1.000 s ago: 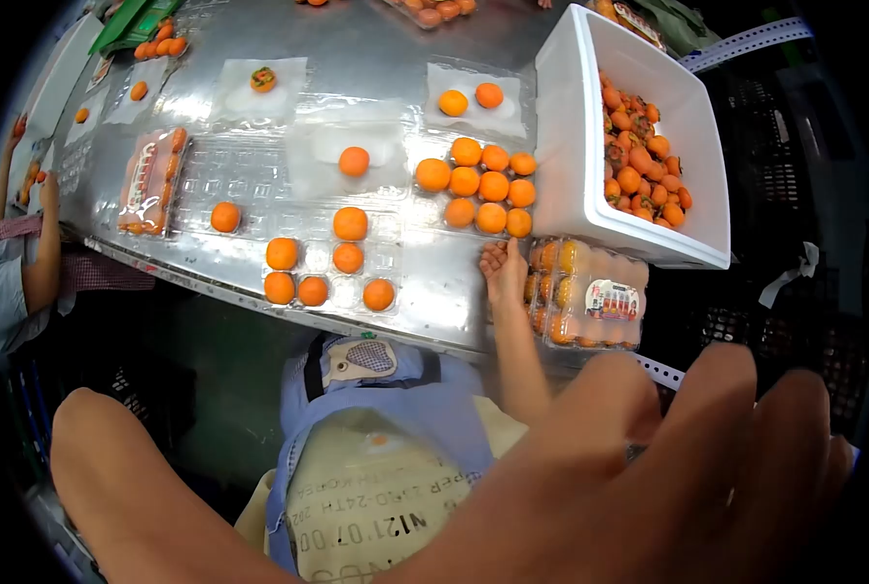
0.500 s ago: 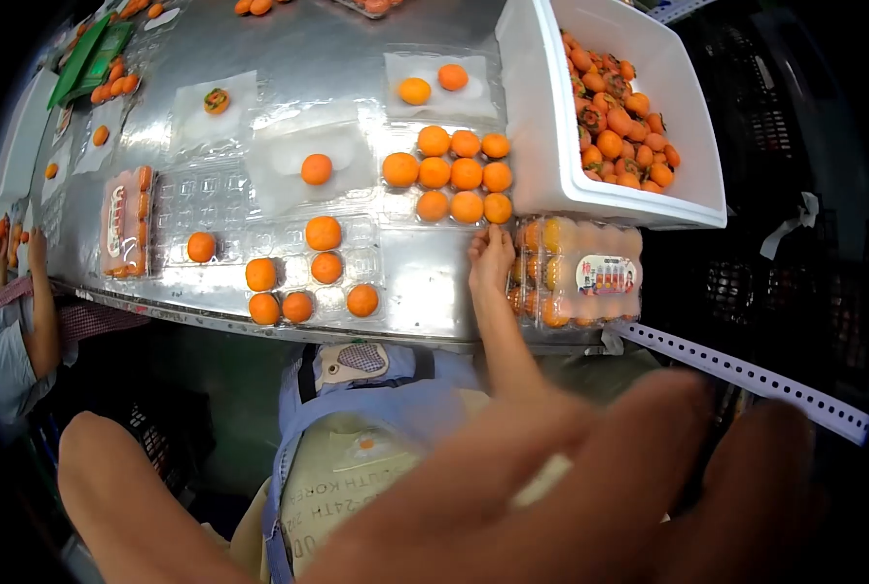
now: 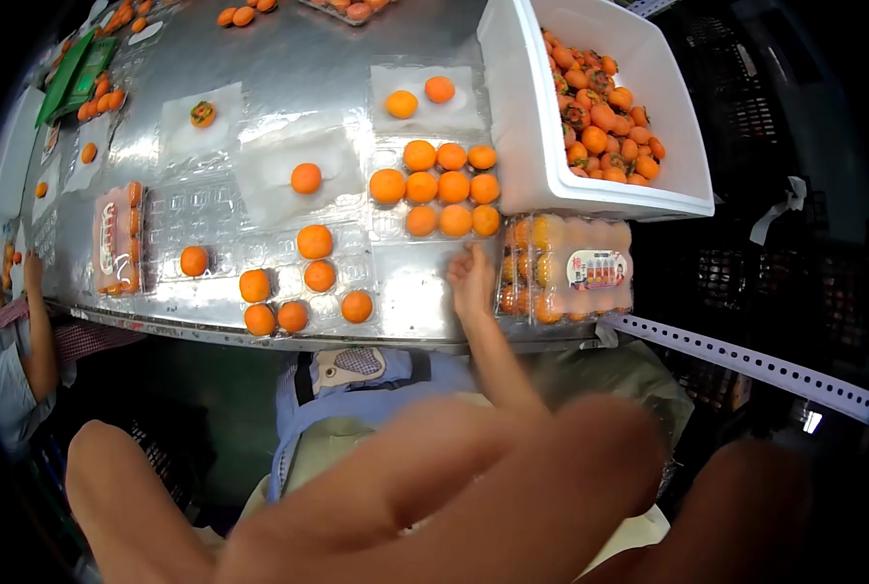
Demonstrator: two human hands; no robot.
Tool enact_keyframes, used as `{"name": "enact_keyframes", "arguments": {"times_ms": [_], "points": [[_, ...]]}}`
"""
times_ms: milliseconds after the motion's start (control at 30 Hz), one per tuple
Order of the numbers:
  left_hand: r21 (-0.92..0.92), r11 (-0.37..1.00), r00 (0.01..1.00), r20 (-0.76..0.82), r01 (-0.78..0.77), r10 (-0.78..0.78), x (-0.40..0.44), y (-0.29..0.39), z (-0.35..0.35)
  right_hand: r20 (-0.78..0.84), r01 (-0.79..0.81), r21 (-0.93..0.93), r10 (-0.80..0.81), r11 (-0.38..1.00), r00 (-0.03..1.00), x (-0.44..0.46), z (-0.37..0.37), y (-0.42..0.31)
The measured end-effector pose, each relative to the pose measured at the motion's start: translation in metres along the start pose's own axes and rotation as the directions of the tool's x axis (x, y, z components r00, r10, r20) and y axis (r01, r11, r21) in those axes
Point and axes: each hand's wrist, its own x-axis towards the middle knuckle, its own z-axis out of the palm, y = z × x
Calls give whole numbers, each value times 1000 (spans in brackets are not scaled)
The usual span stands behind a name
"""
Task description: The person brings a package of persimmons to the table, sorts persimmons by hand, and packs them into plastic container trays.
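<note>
Metal tabletop [image 3: 410,277], right hand [image 3: 470,278] between fruit tray [image 3: 403,203] and front edge [image 3: 396,345].

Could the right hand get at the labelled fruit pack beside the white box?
Probably yes: the right hand is close beside the labelled fruit pack, and only bare metal tabletop shows between them.

We see a white foam box [image 3: 527,107] of orange persimmons [image 3: 602,118] flecked greenish-brown. Left of the box, the metal table [image 3: 410,297] is silver-grey. Nearer us than the box are a dark-dotted whitish rail [image 3: 746,365] and a blue apron [image 3: 396,392] with a checked patch [image 3: 361,362].
</note>
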Motion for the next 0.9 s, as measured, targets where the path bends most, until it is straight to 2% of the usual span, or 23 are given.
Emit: {"name": "enact_keyframes", "arguments": {"times_ms": [67,333,533,633,767,900], "points": [[5,1000,1000,-6,6,-6,2,0,2,20,-11,-56,12,998,1000,-6,0,3],[23,999,998,-53,-27,28,38,-1,21,68,-12,-28,14,1000,998,-5,0,1],[33,998,998,-42,44,-43,12,1,1,92,-41,-37,44,998,995,-7,0,-3],[37,992,991,-63,124,-122,-1,4,-21,128,27,-35,-23,999,991,-2,-3,7],[-4,968,957,-151,252,-249,-12,6,-50,139,28,-35,-23,999,990,-1,-4,6],[-189,867,822,-277,462,-498,-33,-5,-72,131,-3,-8,4,1000,991,-1,-4,3]]}}
